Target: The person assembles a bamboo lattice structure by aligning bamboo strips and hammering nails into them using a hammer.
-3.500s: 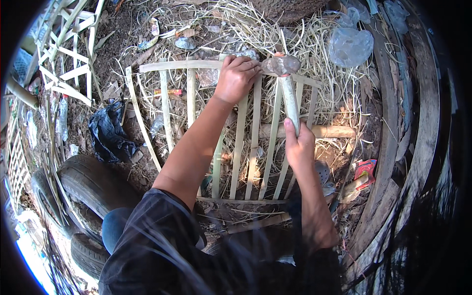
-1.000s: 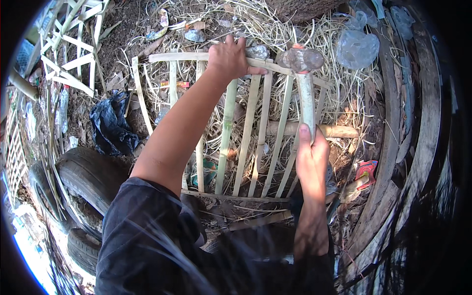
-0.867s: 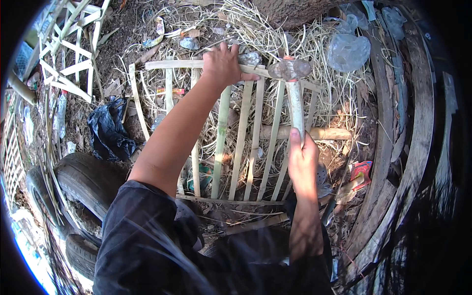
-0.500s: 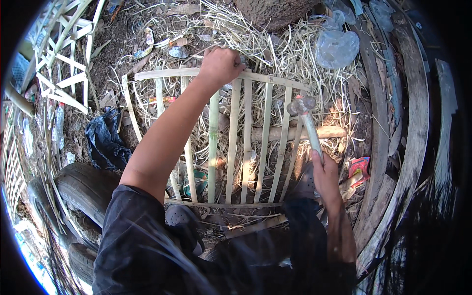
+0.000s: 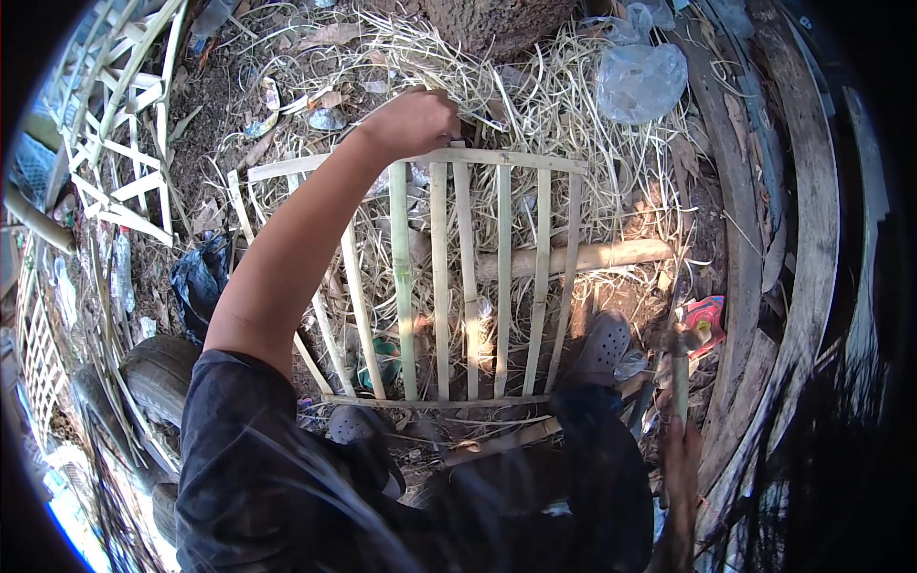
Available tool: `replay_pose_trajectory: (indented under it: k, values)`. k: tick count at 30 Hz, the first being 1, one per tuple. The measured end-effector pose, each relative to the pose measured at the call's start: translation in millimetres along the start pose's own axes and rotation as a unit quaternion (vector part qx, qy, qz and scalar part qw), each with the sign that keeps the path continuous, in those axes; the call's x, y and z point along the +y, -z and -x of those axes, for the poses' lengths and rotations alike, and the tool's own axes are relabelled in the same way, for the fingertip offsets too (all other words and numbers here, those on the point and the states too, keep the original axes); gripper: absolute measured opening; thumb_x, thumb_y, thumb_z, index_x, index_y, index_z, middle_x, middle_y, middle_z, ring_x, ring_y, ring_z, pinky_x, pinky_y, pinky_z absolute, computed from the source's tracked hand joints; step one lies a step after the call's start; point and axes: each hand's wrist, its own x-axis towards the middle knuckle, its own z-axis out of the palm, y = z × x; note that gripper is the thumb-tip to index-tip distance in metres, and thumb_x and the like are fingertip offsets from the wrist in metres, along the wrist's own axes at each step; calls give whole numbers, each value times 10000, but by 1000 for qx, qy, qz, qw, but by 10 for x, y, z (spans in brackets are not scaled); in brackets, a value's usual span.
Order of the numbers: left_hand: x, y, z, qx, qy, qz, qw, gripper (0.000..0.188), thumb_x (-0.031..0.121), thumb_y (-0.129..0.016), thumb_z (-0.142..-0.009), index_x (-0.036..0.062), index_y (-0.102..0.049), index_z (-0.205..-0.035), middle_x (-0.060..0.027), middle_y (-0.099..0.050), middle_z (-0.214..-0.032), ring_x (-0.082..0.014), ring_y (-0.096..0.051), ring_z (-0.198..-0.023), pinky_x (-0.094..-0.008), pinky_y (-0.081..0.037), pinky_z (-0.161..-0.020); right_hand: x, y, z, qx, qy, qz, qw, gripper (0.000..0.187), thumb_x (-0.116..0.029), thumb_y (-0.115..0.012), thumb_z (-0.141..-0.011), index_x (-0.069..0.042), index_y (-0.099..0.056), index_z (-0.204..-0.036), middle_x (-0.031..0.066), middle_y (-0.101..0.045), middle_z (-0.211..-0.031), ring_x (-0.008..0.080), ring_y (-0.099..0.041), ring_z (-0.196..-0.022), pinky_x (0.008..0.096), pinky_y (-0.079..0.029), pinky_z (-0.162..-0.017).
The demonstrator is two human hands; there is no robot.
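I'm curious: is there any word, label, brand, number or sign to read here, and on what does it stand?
No readable text anywhere.
Red packet, at the right: any print is too small and blurred to read.
Clear plastic bag: no lettering I can make out.
Slatted bamboo frame: no writing visible.
Hammer in the right hand: none visible.

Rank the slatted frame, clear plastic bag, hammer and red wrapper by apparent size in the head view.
Slatted frame
Clear plastic bag
Hammer and red wrapper: unsure; the hammer is blurred and partly covered by the right hand.
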Motion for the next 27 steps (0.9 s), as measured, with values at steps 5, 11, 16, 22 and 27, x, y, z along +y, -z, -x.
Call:
replay_pose_trajectory:
  k: [5, 11, 16, 22, 27]
  values:
    - [-20, 89, -74, -57, -21, 43, 997, 145, 68, -655, -748, 76, -733, -870, -77, -687, -922, -275, -644, -946, -389, -549, -849, 285, -80, -25, 24, -64, -109, 992, 417, -401, -458, -1002, -37, -557, -825, -29, -401, -573, 85, -396, -498, 290, -294, -439]
    - [-7, -4, 82, 82, 66, 188, 977, 150, 31, -667, -797, 31, -714, -940, -115, -707, -935, -254, -677, -880, -365, -554, -811, 27, -147, -135, 81, -98, -114, 985, 447, -530, -452, -990, -113, -492, -836, -47, -424, -606, 58, -382, -497, 248, -298, -439]
    - [338, 13, 227, 110, 256, 382, 881, 162, 157, -641, -945, 20, -633, -1030, -56, -690, -904, -116, -606, -831, -279, -485, -774, 128, -22, -212, 9, -103, -151, 983, 453, -539, -429, -993, -109, -497, -871, -31, -440, -588, 64, -398, -439, 236, -331, -394]
    - [495, -201, 319, 122, 237, 379, 886, 126, 128, -646, -935, 24, -640, -1005, -47, -682, -926, -115, -619, -797, -291, -509, -716, 14, -154, -225, 37, -77, -134, 987, 453, -482, -404, -1013, -102, -456, -772, -27, -399, -536, 62, -347, -368, 227, -271, -324]
    - [471, -257, 284, 132, 191, 323, 917, 104, 79, -659, -908, 10, -636, -982, -75, -678, -898, -151, -646, -758, -302, -531, -669, 59, -154, -229, 25, -88, -108, 990, 448, -475, -423, -1009, -89, -476, -789, -21, -401, -533, 66, -355, -376, 233, -271, -334]
